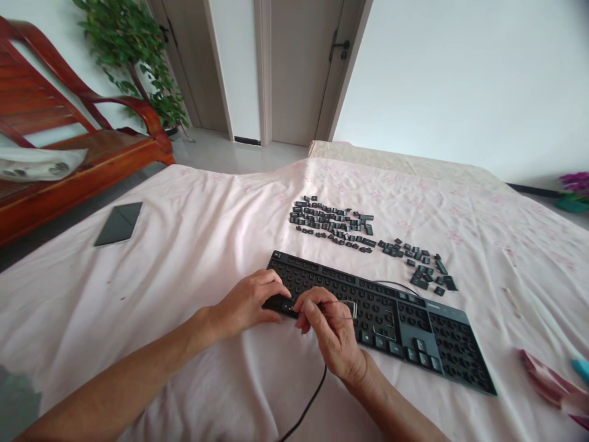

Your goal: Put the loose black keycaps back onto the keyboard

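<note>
Phone point(118, 223) sits far left on the sheet point(193, 245), left hand point(251, 302) curled over the keyboard point(381, 319) front-left edge, right hand point(332, 334) pinching a thin wire puller point(346, 310) there, loose keycaps point(335, 224) piled behind.

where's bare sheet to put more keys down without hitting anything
Bare sheet lies between the phone and the keyboard, and right of the loose keycaps toward the pink cloth. It is crowded behind the keyboard, and at its near left edge, where the left hand and right hand work.
</note>
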The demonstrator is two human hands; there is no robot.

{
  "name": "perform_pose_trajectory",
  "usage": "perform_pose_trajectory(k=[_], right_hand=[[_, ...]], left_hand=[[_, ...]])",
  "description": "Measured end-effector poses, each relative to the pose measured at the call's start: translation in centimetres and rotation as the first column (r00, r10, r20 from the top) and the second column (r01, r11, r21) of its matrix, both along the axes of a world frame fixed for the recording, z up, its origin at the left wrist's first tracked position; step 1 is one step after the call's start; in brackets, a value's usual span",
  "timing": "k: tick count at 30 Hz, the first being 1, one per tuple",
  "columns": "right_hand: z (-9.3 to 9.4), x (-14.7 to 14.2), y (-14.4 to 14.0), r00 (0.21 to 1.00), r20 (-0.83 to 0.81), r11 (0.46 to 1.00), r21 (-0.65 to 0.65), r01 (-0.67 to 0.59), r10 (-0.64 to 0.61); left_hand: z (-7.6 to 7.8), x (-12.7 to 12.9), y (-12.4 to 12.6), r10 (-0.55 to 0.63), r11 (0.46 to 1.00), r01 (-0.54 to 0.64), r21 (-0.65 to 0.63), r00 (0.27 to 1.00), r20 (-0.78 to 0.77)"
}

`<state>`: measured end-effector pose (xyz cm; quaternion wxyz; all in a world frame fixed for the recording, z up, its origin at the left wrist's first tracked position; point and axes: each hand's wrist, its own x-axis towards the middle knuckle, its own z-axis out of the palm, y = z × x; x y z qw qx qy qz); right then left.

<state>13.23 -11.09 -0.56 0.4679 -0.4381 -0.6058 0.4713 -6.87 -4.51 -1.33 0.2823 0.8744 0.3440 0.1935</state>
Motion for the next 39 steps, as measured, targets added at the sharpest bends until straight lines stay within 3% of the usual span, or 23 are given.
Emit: perform_pose_trajectory(k=[8, 12, 16, 26, 32, 39], right_hand=[[-0.3, -1.3, 0.9, 0.957, 0.286, 0.994, 0.076, -0.075, 0.051], [0.4, -2.4, 1.6, 0.888, 0.458, 0.972, 0.191, -0.133, 0.031], [0.0, -2.7, 1.8, 0.854, 0.520, 0.933, 0.299, -0.203, 0.019], [-3.2, -1.0, 1.1, 0.975, 0.220, 0.900, 0.420, -0.120, 0.027], [-3.2, -1.0, 0.9, 0.991, 0.120, 0.905, 0.415, -0.097, 0.051], [-2.8, -1.0, 0.6, 0.993, -0.088, 0.943, 0.318, 0.098, -0.073]], left_hand=[[-0.6, 0.2, -0.3, 0.005, 1.000, -0.005, 0.027, 1.000, 0.030], [-0.8, 0.4, -0.4, 0.039, 0.999, -0.040, 0.026, 0.999, 0.013], [-1.0, 0.7, -0.5, 0.066, 0.997, -0.066, 0.036, 0.998, 0.010], [-1.1, 0.8, -0.6, 0.076, 0.997, -0.076, 0.004, 0.997, 0.035], [-0.7, 1.0, -0.4, 0.101, 0.993, -0.100, -0.070, 0.995, 0.015], [-0.1, 1.4, -0.1, 0.140, 0.979, -0.147, -0.143, 0.989, -0.054]])
